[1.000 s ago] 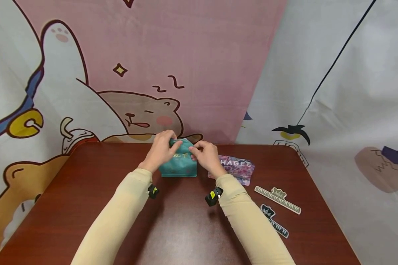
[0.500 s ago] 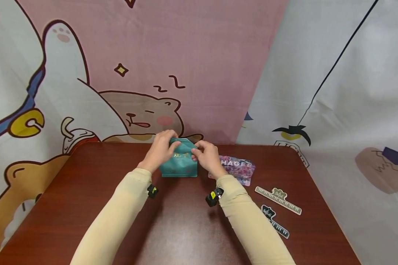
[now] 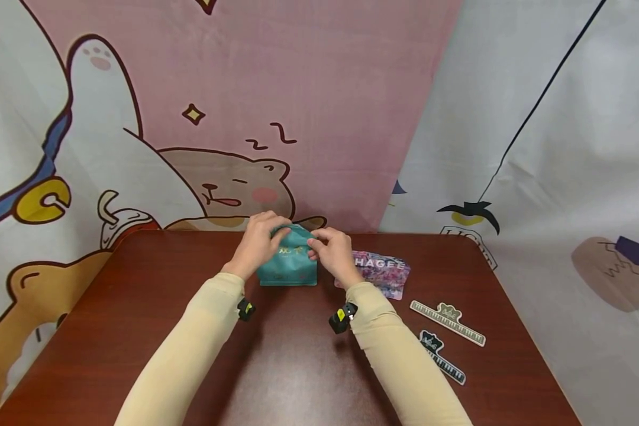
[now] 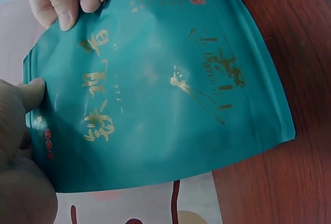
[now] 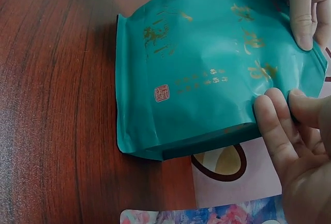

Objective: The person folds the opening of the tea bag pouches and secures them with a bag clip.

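Note:
A teal pouch [image 3: 287, 269] with gold lettering stands upright near the table's back edge. In the head view my left hand [image 3: 261, 241] grips its upper left corner, thumb on the front face. My right hand [image 3: 332, 249] pinches the upper right edge between thumb and fingers. The left wrist view has the pouch front [image 4: 155, 94] filling most of the frame, with the left thumb [image 4: 32, 93] at its top edge. Seen from the right wrist, the pouch [image 5: 201, 74] bulges at the front, and the right fingertips [image 5: 266, 107] press on its side near the top.
Right of the teal pouch a pink and purple printed pouch [image 3: 380, 273] lies on the brown table [image 3: 298, 367], partly behind the right hand. Two piano-keyboard clips, one beige [image 3: 447, 323] and one black [image 3: 449, 368], lie farther right. A cartoon-printed cloth [image 3: 351, 118] hangs behind the table.
The top edge of the teal pouch has gone from fairly flat to more rounded between the hands. Both hands stay nearly in place; the pink pouch and the clips have not moved.

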Demonstrator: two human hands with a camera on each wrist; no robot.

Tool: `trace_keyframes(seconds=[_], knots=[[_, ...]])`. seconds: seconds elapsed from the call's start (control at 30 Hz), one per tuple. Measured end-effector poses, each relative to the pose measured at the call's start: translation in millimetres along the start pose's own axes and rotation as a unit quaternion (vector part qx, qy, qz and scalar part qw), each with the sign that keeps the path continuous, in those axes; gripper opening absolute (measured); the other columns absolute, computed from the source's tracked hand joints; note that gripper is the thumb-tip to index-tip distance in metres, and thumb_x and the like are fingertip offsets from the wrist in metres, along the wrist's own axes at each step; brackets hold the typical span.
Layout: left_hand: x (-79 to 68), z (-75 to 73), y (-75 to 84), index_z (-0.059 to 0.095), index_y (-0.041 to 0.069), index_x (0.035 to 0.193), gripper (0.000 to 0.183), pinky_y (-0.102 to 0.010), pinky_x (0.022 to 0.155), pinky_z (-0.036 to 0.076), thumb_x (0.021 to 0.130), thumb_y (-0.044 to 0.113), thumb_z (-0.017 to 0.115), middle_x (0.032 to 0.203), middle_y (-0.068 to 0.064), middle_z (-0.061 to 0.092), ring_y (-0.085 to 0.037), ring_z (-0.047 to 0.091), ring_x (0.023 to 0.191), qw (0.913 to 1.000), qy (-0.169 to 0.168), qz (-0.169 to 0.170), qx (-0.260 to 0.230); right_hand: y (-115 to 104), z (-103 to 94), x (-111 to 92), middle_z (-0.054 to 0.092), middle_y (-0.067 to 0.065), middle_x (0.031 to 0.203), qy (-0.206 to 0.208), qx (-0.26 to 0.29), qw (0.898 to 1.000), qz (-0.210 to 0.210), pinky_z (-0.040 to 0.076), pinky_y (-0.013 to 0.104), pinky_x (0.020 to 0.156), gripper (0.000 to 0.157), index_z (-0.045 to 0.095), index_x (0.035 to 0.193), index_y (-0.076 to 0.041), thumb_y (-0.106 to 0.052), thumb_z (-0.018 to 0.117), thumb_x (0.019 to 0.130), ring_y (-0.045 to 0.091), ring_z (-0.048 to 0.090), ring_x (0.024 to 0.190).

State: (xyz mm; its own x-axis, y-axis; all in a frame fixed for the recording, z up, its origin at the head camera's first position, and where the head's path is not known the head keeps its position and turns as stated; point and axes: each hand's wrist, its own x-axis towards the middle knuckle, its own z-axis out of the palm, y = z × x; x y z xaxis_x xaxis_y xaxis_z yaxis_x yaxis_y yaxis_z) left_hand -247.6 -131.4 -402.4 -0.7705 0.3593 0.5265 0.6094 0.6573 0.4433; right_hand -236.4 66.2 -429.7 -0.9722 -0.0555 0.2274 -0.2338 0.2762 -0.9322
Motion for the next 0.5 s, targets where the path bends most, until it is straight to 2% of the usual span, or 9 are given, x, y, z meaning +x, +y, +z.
trace_keyframes(seconds=[0.17,0.23,0.3,0.37,0.5], knots=[[0.0,-0.4,-0.2,0.080,0.007,0.108,0.014,-0.053,0.104,0.041,0.096,0.008,0.073,0.093,-0.008,0.071,-0.028,0.064,0.089,0.9999,0.006,-0.002,-0.012,0.9,1.8,0.1,0.071,0.016,0.085,0.014,-0.031,0.999,-0.029,0.061,0.032,0.061,0.006,0.079,0.094,0.002,0.003,0.073,0.093,0.033,0.075,0.068],[0.3,-0.5,-0.5,0.080,0.007,0.107,0.013,-0.053,0.103,0.041,0.095,0.008,0.074,0.093,-0.007,0.071,-0.028,0.065,0.089,0.9999,0.007,-0.002,-0.014,1.2,2.4,-0.3,0.071,0.014,0.085,0.019,-0.054,0.997,-0.048,0.060,0.030,0.060,0.006,0.079,0.091,0.001,0.002,0.073,0.093,0.033,0.075,0.068],[0.4,-0.8,-0.7,0.080,0.007,0.105,0.012,-0.053,0.103,0.042,0.095,0.009,0.074,0.092,-0.007,0.071,-0.028,0.065,0.088,0.9998,0.008,-0.002,-0.016,1.4,2.7,-0.9,0.071,0.012,0.086,0.025,-0.099,0.991,-0.084,0.060,0.029,0.061,0.006,0.079,0.091,0.000,0.001,0.074,0.093,0.030,0.074,0.068],[0.4,-0.6,-1.2,0.080,0.007,0.104,0.011,-0.053,0.103,0.042,0.095,0.008,0.074,0.092,-0.007,0.072,-0.028,0.065,0.087,0.9998,0.009,-0.001,-0.016,2.2,3.0,-1.9,0.071,0.011,0.086,0.032,-0.149,0.980,-0.129,0.059,0.031,0.062,0.006,0.079,0.091,-0.001,0.000,0.074,0.093,0.028,0.073,0.070],[0.4,-0.3,-1.9,0.080,0.006,0.104,0.011,-0.054,0.103,0.042,0.096,0.009,0.074,0.093,-0.007,0.072,-0.028,0.066,0.089,0.9998,0.008,-0.003,-0.016,5.2,3.4,-2.6,0.072,0.010,0.087,0.057,-0.244,0.944,-0.217,0.060,0.037,0.068,0.005,0.080,0.093,-0.003,-0.001,0.075,0.092,0.025,0.072,0.074]])
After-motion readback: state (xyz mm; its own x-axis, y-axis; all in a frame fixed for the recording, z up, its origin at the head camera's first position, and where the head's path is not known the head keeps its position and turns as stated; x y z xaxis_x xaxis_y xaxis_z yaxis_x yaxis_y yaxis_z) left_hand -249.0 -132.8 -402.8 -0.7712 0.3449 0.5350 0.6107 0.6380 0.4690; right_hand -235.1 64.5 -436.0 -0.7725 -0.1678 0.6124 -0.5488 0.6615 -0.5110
